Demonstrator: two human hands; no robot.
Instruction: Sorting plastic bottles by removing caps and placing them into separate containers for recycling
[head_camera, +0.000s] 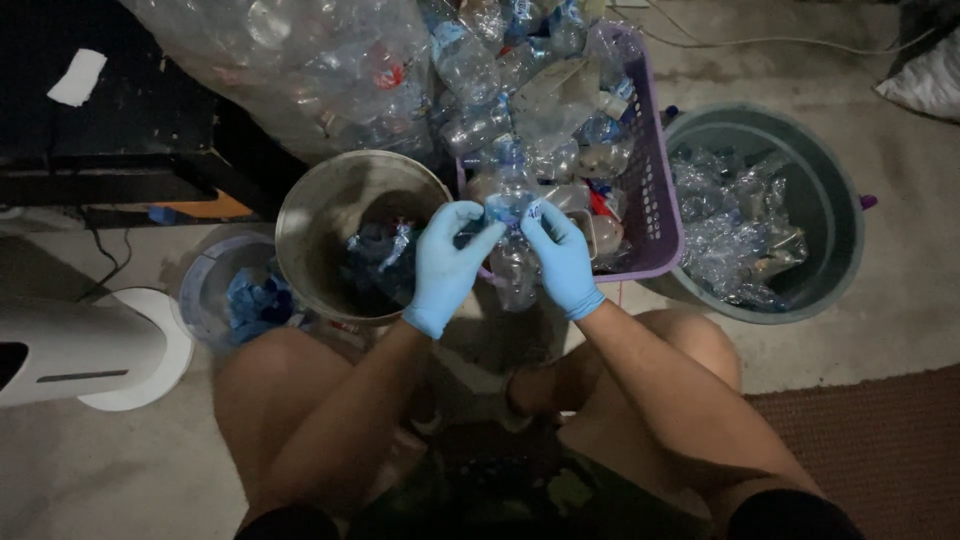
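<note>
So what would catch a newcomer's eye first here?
Two blue-gloved hands, left hand and right hand, meet at centre on a clear plastic bottle. Behind them a purple basket brims with bottles, flanked by a metal bucket at left and a grey bin at right.

Single view only, from a camera worn on the person's head, facing almost straight down over the bare knees to the concrete floor. It sits close: the forearms enter from the bottom edge and meet mid-frame. Taking the round grey metal basin (345, 215) as landmark, the frame reaches right of it to a purple plastic basket (655, 190) and a dark green round tub (835, 185), left to a white curved appliance (85, 350). No second view shares this ground.
</note>
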